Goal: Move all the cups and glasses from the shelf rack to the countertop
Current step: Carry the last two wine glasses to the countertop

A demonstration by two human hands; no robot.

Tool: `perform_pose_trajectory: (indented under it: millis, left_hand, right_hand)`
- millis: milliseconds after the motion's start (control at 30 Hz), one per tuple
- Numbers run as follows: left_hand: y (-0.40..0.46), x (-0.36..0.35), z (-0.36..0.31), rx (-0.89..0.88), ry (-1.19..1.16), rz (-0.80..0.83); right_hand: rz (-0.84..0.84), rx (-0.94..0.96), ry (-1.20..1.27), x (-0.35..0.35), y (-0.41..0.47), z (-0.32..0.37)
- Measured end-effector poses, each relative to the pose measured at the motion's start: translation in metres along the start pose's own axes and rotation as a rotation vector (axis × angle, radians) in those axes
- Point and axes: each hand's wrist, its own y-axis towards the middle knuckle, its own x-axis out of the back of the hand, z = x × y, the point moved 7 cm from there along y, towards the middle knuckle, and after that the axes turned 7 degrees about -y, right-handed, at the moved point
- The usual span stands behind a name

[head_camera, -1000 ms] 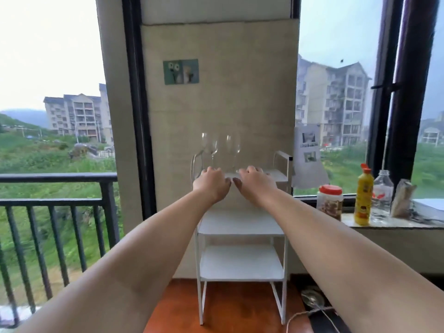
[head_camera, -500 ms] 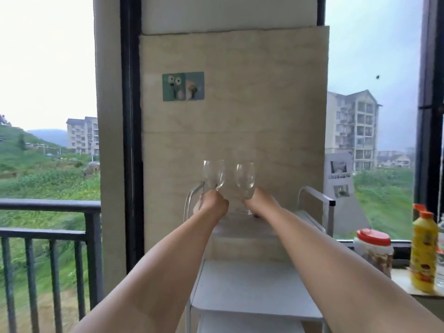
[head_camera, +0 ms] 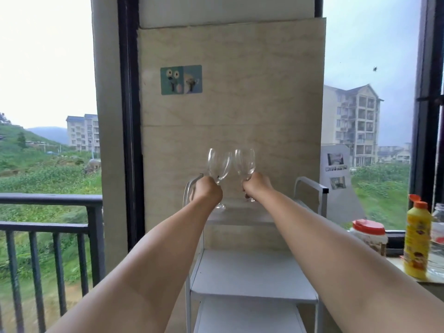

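Observation:
Two clear wine glasses stand side by side over the top tier of a white shelf rack [head_camera: 252,275]. My left hand [head_camera: 207,193] grips the stem of the left glass [head_camera: 219,164]. My right hand [head_camera: 257,186] grips the stem of the right glass [head_camera: 245,162]. Both bowls are upright and nearly touch each other. The glass feet show just under my fists, close to the top shelf; I cannot tell whether they touch it. The countertop [head_camera: 432,272] lies at the right edge.
On the countertop stand a red-lidded jar [head_camera: 368,236], a yellow bottle [head_camera: 416,239] and a clear bottle [head_camera: 438,222]. A beige wall panel is behind the rack. A dark balcony railing [head_camera: 48,212] runs at the left. The rack's lower shelves hold nothing.
My hands went from resting at the rack's top shelf to gripping the two glass stems. The view has moved closer to the rack, and the glasses sit slightly higher.

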Motion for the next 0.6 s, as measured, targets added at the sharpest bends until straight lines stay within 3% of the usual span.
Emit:
perform_pose_trajectory:
  millis: [300, 600]
  left_hand:
    - [-0.093, 0.044, -0.026, -0.099, -0.055, -0.046]
    - [-0.219, 0.014, 0.014, -0.071, -0.158, 0.155]
  right_hand:
    - [-0.167, -0.031, 0.094, 0.052, -0.087, 0.001]
    - [-0.241, -0.232, -0.004, 0.062, -0.222, -0.068]
